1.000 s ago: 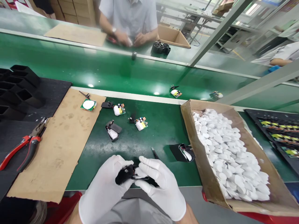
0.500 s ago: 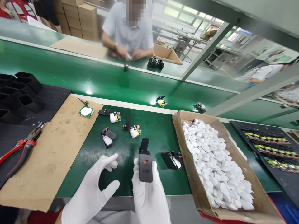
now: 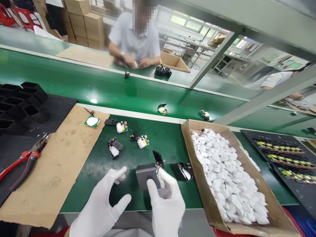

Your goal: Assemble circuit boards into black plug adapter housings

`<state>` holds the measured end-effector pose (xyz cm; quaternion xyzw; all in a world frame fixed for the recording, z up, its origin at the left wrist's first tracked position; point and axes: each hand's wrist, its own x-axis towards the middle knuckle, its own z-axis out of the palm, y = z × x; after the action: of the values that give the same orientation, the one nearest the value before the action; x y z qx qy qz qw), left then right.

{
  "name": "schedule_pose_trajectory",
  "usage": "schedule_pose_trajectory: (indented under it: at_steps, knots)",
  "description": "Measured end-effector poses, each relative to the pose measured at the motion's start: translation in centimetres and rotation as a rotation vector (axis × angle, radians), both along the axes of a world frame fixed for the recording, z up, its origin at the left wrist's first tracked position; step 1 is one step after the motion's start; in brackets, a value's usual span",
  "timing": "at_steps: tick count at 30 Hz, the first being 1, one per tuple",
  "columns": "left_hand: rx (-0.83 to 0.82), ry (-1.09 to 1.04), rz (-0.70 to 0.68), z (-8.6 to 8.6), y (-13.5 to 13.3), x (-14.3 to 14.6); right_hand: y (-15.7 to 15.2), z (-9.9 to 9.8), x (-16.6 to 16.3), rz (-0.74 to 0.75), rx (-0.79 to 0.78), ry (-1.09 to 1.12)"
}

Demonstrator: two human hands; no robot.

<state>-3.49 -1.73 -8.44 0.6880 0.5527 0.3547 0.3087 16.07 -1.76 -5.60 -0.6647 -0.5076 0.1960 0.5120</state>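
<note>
My right hand (image 3: 168, 200), in a white glove, grips a black plastic adapter case (image 3: 146, 177) between thumb and fingers. Its black end cap (image 3: 158, 158) hangs open, with thin wires at the joint. To the left, my gloved left hand (image 3: 103, 197) holds nothing, thumb and fingers apart. Two more opened cases with white pads inside lie on the green bench: one case (image 3: 114, 148) beyond my left hand, another case (image 3: 185, 171) right of my right hand. Farther back rest two circuit boards, one board (image 3: 142, 141) nearer and one board (image 3: 121, 126) behind it.
A cardboard tray (image 3: 197, 164) heaped with white pads stands at right, beside a black board (image 3: 274, 140) with rows of circuit boards. At left are red-handled pliers (image 3: 29, 158), cardboard (image 3: 56, 158) and black sleeves (image 3: 23, 102). Circuit boards lie on the green conveyor (image 3: 111, 89); a person sits beyond.
My right hand has turned the case from upright to sideways, showing its broad side, and now has its thumb over it. The boards on the conveyor have shifted left. My left hand stays open.
</note>
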Motion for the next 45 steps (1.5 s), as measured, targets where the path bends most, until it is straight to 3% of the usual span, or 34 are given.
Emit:
schedule_pose_trajectory:
  at_steps: [4, 7, 14, 19, 23, 27, 31, 36, 41, 45]
  knots:
    - [0.031, 0.003, 0.009, -0.3, 0.1, 0.2, -0.1, -2.4, 0.3, 0.026, 0.196, -0.6]
    - [0.074, -0.018, 0.027, -0.5, 0.3, 0.3, -0.1, -2.8, 0.6, 0.047, 0.2, -0.8]
    - [0.038, -0.097, 0.094, -0.4, 0.3, -0.2, -2.2, 0.8, 2.0, -0.077, 0.133, -0.805]
    - [-0.017, -0.145, 0.15, -0.2, 0.5, -0.3, -0.8, -2.0, -0.2, 0.101, 0.173, -0.868]
    - [-0.03, -0.149, 0.148, -0.1, 0.6, -0.3, -0.1, -3.9, -1.1, 0.172, 0.11, -0.862]
    - [0.026, -0.099, 0.121, -0.5, 0.5, -0.1, -0.3, -3.7, -0.7, 0.129, 0.17, -0.745]
    - [0.13, 0.041, 0.085, -0.6, 0.5, 0.7, -0.7, -3.5, -0.6, 0.066, 0.098, -0.622]
    - [0.14, 0.265, 0.022, 0.1, 1.2, 3.3, -1.9, -3.7, 0.1, 0.126, 0.141, -0.614]
    - [0.1, 0.174, 0.06, -0.8, 1.9, 5.5, -1.9, -3.4, 0.5, 0.264, 0.167, -0.722]
    - [0.128, 0.107, 0.079, -1.7, 1.9, 5.7, -1.2, -3.0, 0.4, 0.254, 0.179, -0.649]
